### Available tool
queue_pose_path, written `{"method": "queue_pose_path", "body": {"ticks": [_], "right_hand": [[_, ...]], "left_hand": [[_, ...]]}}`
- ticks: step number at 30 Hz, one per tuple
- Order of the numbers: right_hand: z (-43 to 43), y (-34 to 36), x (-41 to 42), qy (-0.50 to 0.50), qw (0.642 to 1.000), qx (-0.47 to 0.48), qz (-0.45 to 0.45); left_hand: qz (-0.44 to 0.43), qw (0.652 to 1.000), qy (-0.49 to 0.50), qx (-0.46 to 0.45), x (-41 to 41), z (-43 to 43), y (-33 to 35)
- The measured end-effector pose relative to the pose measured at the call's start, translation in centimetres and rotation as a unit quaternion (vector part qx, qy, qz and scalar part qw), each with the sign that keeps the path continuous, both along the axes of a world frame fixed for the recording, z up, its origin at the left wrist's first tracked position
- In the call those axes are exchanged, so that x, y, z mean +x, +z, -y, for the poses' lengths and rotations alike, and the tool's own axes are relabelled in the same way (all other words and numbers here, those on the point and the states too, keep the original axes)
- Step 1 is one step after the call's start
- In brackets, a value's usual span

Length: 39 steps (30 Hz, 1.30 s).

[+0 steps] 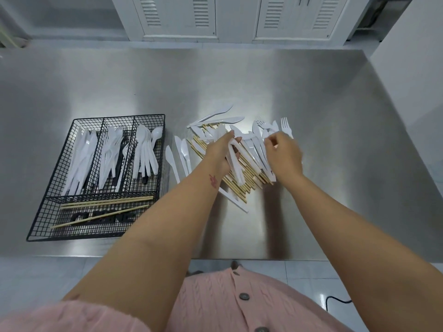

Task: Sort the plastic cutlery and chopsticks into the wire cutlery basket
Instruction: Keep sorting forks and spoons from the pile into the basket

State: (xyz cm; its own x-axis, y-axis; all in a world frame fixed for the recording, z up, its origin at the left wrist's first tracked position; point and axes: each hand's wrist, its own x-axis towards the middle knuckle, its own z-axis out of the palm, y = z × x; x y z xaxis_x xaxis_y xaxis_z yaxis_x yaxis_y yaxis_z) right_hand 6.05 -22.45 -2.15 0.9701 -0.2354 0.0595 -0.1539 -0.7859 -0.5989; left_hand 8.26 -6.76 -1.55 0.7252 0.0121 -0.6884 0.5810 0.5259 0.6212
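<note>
A black wire cutlery basket [36,226] sits at the left of the steel table. Its three upper compartments hold white plastic knives [81,159], forks [110,154] and spoons [145,152]; the long front compartment holds a few wooden chopsticks [105,202]. A mixed pile of white cutlery [254,140] and chopsticks [242,185] lies in the middle of the table. My left hand [219,154] is over the pile, shut on a bundle of white plastic pieces [236,166]. My right hand [284,155] pinches a white piece at the pile's right side.
Loose white knives [178,159] lie between the basket and the pile. The steel table [311,92] ends in a front edge close to my body. White louvred cabinets [177,17] stand behind it and a white wall is at right.
</note>
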Motion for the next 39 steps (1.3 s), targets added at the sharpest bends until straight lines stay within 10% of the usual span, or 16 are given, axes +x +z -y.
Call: {"method": "queue_pose_path", "body": {"ticks": [4,11,39], "right_hand": [[4.0,-1.9,1.4,-0.147,0.979,-0.117,-0.076],[5.5,-3.4,4.0,-0.089,0.973,-0.181,-0.114],[-3.6,0.0,1.3,0.134,0.991,-0.022,-0.002]], "left_hand": [[-0.001,1.0,0.004,-0.027,0.7,0.2,-0.1],[-0.018,0.999,0.01,-0.045,1.4,0.1,0.7],[0.017,0.997,0.079,-0.02,1.9,-2.5,0.3]]}}
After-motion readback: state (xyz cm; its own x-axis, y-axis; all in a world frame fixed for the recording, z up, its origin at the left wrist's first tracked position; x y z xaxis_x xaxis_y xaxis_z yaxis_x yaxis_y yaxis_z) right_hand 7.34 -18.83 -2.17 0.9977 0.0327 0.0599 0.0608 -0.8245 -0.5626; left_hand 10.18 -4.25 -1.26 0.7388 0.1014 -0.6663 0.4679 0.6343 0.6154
